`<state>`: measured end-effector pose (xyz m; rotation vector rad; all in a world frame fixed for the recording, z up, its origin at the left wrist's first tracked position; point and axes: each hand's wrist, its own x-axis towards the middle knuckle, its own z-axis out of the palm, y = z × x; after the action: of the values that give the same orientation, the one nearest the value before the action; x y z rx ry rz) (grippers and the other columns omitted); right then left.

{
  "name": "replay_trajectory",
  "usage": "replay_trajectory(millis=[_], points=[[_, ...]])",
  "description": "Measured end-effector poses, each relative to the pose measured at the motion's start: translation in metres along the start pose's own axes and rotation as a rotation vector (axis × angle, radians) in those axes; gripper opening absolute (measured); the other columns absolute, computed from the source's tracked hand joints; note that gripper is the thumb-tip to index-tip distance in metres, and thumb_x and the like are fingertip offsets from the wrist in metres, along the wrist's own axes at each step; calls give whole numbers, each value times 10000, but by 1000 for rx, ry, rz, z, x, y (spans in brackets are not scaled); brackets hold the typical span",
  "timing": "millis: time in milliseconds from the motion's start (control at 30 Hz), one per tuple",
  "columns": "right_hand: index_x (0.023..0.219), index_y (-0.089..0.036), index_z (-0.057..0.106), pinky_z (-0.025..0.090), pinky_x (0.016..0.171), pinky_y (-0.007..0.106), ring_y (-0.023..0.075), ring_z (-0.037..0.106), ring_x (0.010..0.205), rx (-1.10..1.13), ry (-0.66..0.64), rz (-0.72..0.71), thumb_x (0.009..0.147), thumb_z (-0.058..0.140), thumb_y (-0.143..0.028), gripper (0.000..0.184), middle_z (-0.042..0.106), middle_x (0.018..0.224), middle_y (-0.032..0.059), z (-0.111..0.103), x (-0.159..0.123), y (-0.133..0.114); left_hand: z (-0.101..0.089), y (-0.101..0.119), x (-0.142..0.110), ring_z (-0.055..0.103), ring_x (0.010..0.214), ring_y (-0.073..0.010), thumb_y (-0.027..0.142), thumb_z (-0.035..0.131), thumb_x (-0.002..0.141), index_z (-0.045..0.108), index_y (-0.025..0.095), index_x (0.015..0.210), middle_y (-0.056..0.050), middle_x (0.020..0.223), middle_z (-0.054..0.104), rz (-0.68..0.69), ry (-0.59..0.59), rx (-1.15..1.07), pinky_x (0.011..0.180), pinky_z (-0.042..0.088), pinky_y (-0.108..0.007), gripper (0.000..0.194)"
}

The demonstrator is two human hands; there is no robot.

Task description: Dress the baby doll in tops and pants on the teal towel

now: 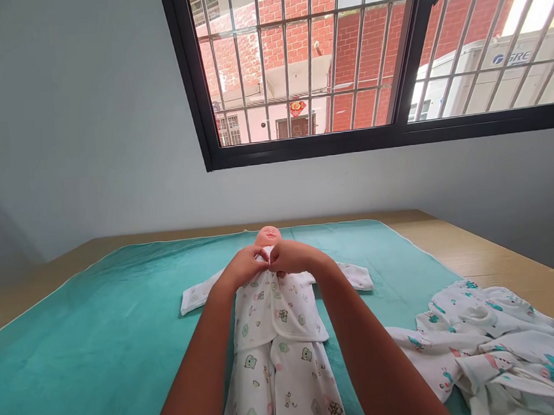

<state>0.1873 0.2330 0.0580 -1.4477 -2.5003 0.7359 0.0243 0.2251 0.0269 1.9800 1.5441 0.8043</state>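
Thumb and fingertips of the left hand (246,265) and of the right hand (293,256) are pinched together on the top (257,318), at its neckline; the two hands meet there, fingertips touching or nearly so. What exactly lies between the fingers is too small to tell. The top is on the doll (268,235), which lies face up, its head just beyond the hands and near the middle of the table's (456,238) far edge. The sleeves spread to either side, and below the neckline the front panels run down to the hem. Trousers (305,384) in the same white animal print continue toward the near edge and out of view, between the two forearms.

Under all this a green cloth (100,336) covers most of the table, leaving bare wood at the far corners. Toward the near right corner lie crumpled clothes (499,343), white with teal and red prints, partly on the cloth. Beyond the far edge stands a grey wall (83,120) with a dark-framed window (308,146); outside, behind bars (287,59), red brick (360,47) shows.
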Motion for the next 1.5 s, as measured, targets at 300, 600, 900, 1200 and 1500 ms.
replay_trajectory(millis=[300,600,900,1200,1500], points=[[557,-186,586,378,544,255,159,602,632,189,5,97,679,599,-265,146,679,627,27,4,10,20,2,-1,-1,639,874,-241,303,690,601,739,256,633,-25,908,737,74,24,-97,722,471,-260,75],[572,-183,578,457,554,252,173,636,603,317,30,114,706,638,-357,228,665,611,40,13,21,30,11,-8,6,630,766,-219,238,652,571,727,234,659,-18,797,722,63,-32,-50,655,462,-264,116],[639,-182,549,481,574,249,168,634,612,459,2,103,700,619,-291,144,635,593,21,15,21,37,20,-6,7,602,722,-206,221,603,585,646,203,504,-28,702,680,79,30,-22,641,441,-278,93],[565,-188,549,339,529,243,119,520,556,166,-22,138,668,617,-255,141,627,597,-2,7,13,26,17,-5,6,613,860,-228,264,590,647,622,191,502,-35,777,687,47,15,-14,679,440,-269,165],[592,-179,570,311,515,257,121,516,578,-52,13,254,661,597,-214,82,653,688,10,1,6,28,4,5,-4,598,782,-171,193,523,666,620,191,760,-28,1012,667,-35,-49,103,587,420,-233,136]])
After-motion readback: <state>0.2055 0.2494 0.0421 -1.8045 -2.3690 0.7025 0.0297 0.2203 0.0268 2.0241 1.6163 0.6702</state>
